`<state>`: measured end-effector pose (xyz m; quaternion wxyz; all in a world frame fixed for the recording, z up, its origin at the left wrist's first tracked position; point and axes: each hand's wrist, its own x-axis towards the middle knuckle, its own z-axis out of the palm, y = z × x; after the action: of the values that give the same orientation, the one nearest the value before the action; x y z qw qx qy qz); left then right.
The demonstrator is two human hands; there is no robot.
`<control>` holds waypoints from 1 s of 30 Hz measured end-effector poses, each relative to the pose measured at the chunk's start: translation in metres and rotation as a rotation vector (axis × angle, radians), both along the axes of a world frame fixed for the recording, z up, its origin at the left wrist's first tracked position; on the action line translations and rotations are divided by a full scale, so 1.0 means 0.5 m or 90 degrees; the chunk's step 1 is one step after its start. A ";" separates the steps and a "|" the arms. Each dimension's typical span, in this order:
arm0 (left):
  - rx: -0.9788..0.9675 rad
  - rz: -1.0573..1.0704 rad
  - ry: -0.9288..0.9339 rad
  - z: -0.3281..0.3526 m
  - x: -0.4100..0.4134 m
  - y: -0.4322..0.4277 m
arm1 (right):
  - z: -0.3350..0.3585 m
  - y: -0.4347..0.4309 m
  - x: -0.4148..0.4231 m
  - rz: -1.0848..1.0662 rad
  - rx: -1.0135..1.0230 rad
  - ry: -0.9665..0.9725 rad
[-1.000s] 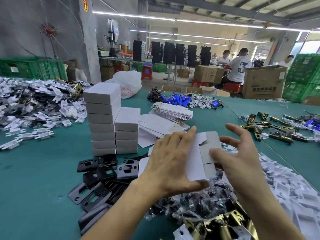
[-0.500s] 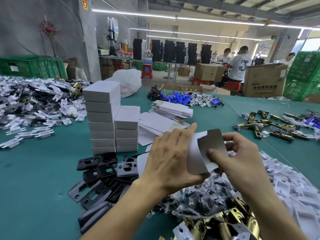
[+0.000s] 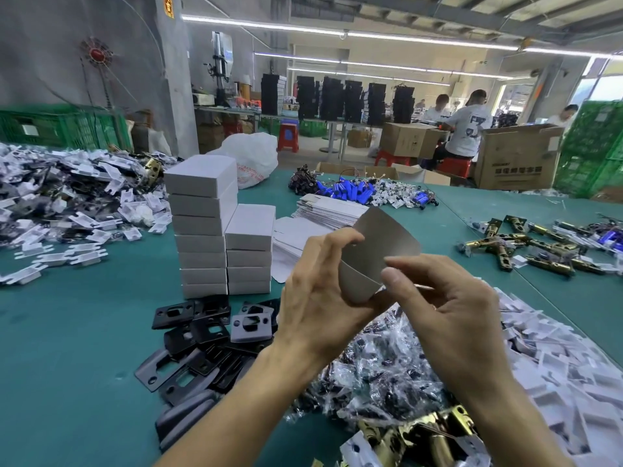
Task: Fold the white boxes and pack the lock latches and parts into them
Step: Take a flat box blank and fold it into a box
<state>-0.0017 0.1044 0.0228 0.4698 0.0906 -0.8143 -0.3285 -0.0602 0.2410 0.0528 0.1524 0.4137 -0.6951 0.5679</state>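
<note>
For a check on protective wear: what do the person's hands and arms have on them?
Nothing. The left hand and right hand are bare: no gloves, rings or watch show. The left forearm and right forearm are bare too, to the frame's edge; no sleeve is in view.

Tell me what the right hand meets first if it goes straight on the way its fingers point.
The right hand points left, at the grey box blank that the left hand grips. It would meet that blank first. Its thumb may already touch it, but depth is unclear.
</note>
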 end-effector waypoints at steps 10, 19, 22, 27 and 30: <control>0.056 -0.063 -0.052 -0.027 -0.013 0.016 | -0.028 -0.011 -0.003 0.039 0.257 0.013; 0.011 -0.121 -0.147 -0.040 -0.016 0.003 | -0.029 -0.004 -0.011 0.003 0.306 0.007; 0.002 -0.104 -0.121 -0.041 -0.015 0.002 | -0.020 -0.003 -0.006 -0.002 0.149 -0.006; -0.013 -0.096 -0.110 -0.040 -0.009 0.003 | -0.001 -0.008 0.008 0.029 -0.095 -0.134; -0.019 -0.099 -0.118 -0.040 -0.009 0.005 | 0.002 -0.009 0.009 0.048 -0.074 -0.135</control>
<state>-0.0062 0.1067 0.0028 0.3672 0.0500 -0.8636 -0.3418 -0.0556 0.2367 0.0538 0.0804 0.3679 -0.6572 0.6528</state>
